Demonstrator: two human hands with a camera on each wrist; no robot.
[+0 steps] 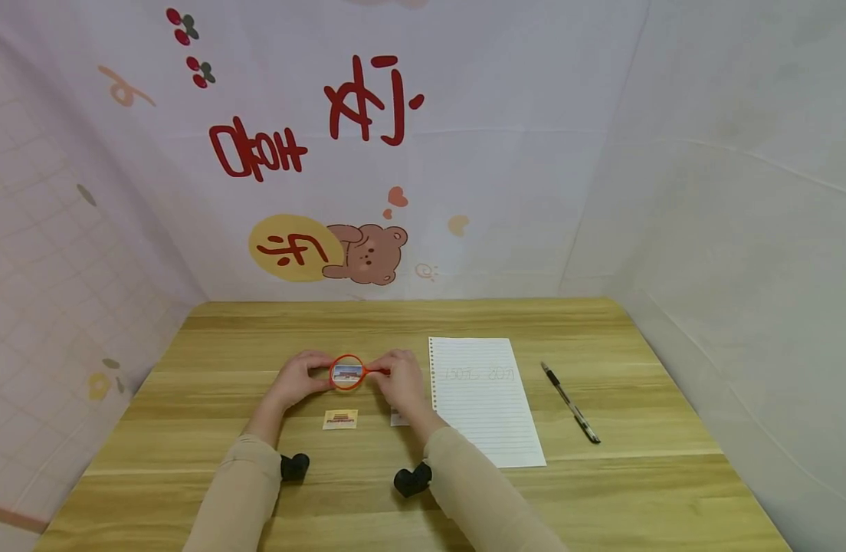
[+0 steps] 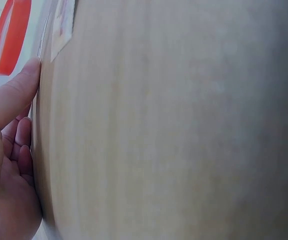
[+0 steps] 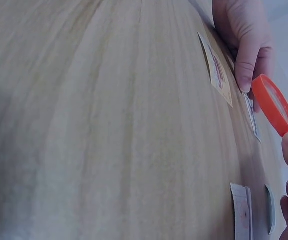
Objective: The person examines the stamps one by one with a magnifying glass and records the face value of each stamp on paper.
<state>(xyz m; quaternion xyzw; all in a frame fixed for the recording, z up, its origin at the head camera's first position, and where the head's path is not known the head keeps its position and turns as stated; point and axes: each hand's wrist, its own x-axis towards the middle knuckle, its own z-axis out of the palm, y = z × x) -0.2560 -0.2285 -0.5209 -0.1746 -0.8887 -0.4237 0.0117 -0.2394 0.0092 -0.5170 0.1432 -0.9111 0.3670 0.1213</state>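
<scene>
My right hand (image 1: 400,381) pinches the handle of a small red-rimmed magnifying glass (image 1: 347,390), its lens raised a little over a postage stamp (image 3: 253,120). Through the lens the stamp shows a red building under blue sky. At the stamp's left end, my left hand (image 1: 301,378) rests on the table, thumb and index finger spread and touching its edges. A yellowish stamp (image 1: 340,419) with a red print lies just nearer to me. Another stamp (image 3: 242,212), pale with a pinkish print, is partly hidden below my right hand in the head view.
Right of my hands lies a lined sheet of paper (image 1: 488,422) with handwriting near its upper part. A black pen (image 1: 570,402) lies beyond it on the wooden table (image 1: 644,491). Printed white cloth (image 1: 506,192) hangs along the back and sides.
</scene>
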